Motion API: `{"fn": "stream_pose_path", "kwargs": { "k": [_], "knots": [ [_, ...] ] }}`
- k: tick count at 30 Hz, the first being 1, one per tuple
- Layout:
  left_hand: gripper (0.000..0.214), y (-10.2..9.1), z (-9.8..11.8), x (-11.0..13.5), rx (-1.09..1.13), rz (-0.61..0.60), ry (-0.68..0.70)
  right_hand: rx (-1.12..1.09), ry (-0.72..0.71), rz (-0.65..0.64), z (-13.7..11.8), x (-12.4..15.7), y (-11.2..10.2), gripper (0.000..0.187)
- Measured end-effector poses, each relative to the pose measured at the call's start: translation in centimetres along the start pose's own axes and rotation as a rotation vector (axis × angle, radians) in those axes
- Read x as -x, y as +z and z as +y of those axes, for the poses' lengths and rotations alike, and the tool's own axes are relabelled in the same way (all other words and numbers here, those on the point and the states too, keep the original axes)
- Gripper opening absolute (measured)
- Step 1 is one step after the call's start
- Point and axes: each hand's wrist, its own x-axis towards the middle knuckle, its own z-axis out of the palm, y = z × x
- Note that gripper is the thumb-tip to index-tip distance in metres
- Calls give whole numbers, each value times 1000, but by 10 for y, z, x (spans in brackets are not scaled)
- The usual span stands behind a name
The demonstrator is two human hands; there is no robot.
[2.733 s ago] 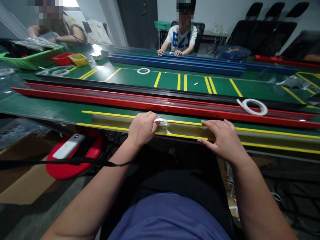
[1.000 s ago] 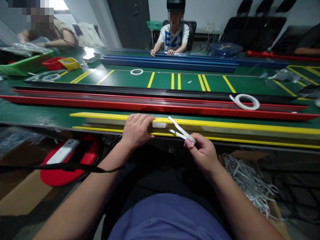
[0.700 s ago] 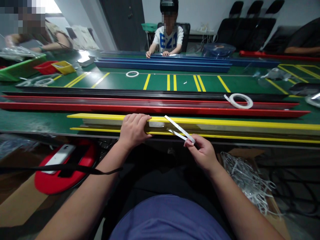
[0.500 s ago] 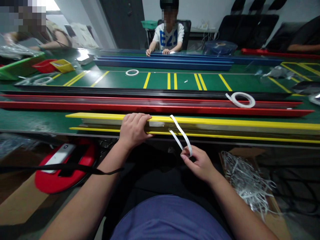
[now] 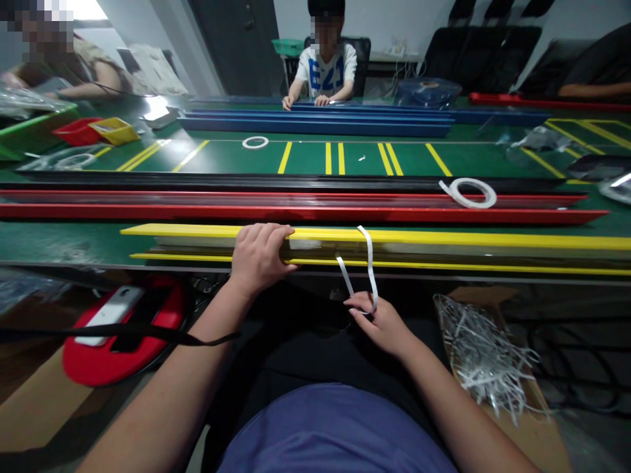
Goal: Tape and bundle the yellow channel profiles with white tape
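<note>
Along the table's near edge lies a long yellow channel profile (image 5: 444, 239) with a greyish inner face. My left hand (image 5: 259, 257) is closed around it left of the middle, fingers over the upper yellow edge and thumb at the lower one. My right hand (image 5: 379, 322) is held below the edge, pinching a thin white strip (image 5: 370, 263) between thumb and fingers. The strip loops up from the hand, one end reaching the upper yellow edge, the other near the lower edge. Behind the profile lie a red profile (image 5: 320, 213) and a black profile (image 5: 296, 180).
A white tape roll (image 5: 486, 194) rests on the red and black profiles. Beyond are blue profiles (image 5: 315, 125) and a co-worker (image 5: 326, 72). A box of white strip scraps (image 5: 488, 355) stands at lower right. A red round stool (image 5: 93, 364) holds a phone (image 5: 111, 312).
My right hand has moved slightly left and down with the white strip, whose upper end has shifted right along the yellow profile. My left hand keeps its hold. The view has shifted a little.
</note>
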Motion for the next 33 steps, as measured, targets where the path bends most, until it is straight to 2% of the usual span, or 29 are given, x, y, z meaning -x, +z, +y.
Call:
{"fn": "stream_pose_path", "kwargs": {
  "k": [7, 12, 24, 33],
  "knots": [
    [68, 0, 0, 1, 16, -8, -21, 4, 118, -20, 9, 4, -3, 31],
    [67, 0, 0, 2, 9, 32, 5, 10, 187, -39, 13, 7, -5, 31],
    [67, 1, -1, 2, -14, 30, -6, 13, 249, -51, 27, 14, -3, 33],
    [67, 2, -3, 4, -4, 44, 14, 71, 311, -75, 36, 19, -23, 36]
  ]
}}
